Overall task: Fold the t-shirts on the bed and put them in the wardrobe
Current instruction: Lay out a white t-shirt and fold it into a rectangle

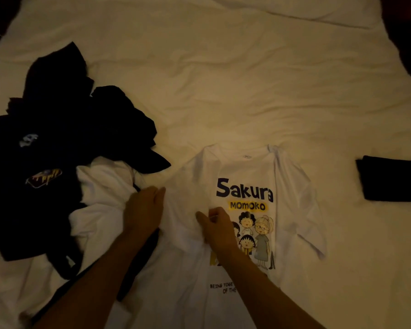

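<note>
Both hands [144, 210] [215, 225] rest on white "Sakura MOMOKO" t-shirt [244, 167].

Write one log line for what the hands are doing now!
stage: folding | left hand: on white Sakura Momoko t-shirt | right hand: pinching it | folded dark shirt: right | unfolded pile: left

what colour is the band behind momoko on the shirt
Yellow, on the white shirt; head view.

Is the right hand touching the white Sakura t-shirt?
Touching. The head view shows the right hand pinching up a fold of the white Sakura t-shirt beside its print.
</note>
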Demonstrator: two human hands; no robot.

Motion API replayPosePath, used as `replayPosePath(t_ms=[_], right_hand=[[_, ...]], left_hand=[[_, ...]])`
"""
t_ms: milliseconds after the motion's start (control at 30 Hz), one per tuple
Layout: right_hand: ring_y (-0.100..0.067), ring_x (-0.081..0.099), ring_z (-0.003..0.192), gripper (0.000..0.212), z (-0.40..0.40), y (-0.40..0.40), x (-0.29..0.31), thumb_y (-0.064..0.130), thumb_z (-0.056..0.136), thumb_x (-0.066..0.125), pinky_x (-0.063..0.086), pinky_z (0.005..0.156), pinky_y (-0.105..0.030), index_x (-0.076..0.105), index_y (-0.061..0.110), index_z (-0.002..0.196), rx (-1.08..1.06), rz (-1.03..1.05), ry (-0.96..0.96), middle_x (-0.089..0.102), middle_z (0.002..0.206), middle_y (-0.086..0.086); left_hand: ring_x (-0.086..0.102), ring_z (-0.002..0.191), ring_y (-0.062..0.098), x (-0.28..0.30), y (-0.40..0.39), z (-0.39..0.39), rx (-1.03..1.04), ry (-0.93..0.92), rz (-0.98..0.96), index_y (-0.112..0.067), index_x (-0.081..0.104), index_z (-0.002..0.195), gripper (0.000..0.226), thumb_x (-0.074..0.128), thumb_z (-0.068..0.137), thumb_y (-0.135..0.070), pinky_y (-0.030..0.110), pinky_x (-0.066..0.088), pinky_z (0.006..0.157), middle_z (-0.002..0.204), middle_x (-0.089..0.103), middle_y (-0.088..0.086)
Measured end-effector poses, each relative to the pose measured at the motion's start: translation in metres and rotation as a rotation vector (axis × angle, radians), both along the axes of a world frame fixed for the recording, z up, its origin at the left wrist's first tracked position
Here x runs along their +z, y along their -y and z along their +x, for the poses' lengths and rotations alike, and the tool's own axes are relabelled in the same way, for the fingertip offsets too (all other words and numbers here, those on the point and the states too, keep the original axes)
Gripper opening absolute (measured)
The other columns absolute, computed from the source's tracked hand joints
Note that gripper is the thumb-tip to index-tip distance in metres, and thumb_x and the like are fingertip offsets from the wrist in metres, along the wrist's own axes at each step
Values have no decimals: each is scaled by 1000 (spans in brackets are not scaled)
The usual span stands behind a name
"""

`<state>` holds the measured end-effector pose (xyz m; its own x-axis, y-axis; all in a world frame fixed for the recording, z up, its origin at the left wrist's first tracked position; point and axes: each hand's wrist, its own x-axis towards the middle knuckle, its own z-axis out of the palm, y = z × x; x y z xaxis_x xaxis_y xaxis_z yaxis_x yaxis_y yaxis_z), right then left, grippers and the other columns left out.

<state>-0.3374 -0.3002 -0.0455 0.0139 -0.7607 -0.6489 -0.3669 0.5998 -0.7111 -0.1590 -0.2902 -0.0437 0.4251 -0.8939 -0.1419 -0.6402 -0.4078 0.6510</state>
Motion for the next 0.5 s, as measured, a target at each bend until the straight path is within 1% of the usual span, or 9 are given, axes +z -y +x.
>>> replayPosePath(t_ms=[67,133,200,267,333,400,433,467,500], right_hand=[[-25,64,86,25,17,3,6,34,91,67,56,64,-29,49,18,97,-74,62,102,62,105,-13],[-18,63,70,35,35,9,8,39,90,68,52,55,-23,49,14,106,-105,114,172,64,105,-15],[-15,61,65,44,52,14,6,47,89,66,50,53,-21,48,13,110,-9,161,145,65,104,-13],[-16,62,69,42,63,16,-3,53,89,62,54,59,-25,51,16,103,135,156,50,67,100,-10],[-22,66,80,38,66,16,-13,55,88,60,59,77,-38,50,20,97,253,82,-92,68,97,-8],[-26,67,87,38,61,14,-20,54,90,58,57,84,-45,50,19,104,309,23,-148,67,99,-8],[-26,67,89,39,57,13,-23,52,91,59,57,85,-46,50,19,110,318,10,-140,67,100,-8],[-27,67,90,41,54,13,-25,49,92,59,56,86,-46,50,18,117,323,2,-124,67,101,-9],[-27,67,90,43,52,12,-26,48,93,60,56,87,-46,49,19,123,335,-10,-106,67,100,-10]], left_hand=[[56,62,28,18,18,27,-9,103,-4,-8,51,63,45,48,103,-28,33,38,61,66,58,14],[62,79,37,36,37,53,-24,191,-6,-3,61,75,40,50,102,-30,38,40,69,81,65,23],[61,85,39,49,54,73,13,199,-13,-1,66,84,36,54,100,-31,38,40,73,86,66,21],[61,92,33,50,63,83,138,70,-44,-2,69,99,32,61,97,-33,35,42,77,93,65,14],[60,103,28,40,63,90,317,-196,-27,-6,65,116,49,70,88,-45,35,46,86,107,64,8],[61,107,25,19,52,93,424,-399,66,-11,63,122,80,74,68,-69,38,50,92,114,64,3],[61,107,26,9,43,92,452,-455,103,-12,62,124,90,77,60,-74,41,51,94,117,65,4],[61,107,27,3,36,88,471,-507,114,-13,60,127,93,80,58,-71,44,51,96,120,64,6],[61,109,28,-3,31,86,506,-567,105,-12,59,127,87,83,61,-63,44,51,96,122,63,8]])
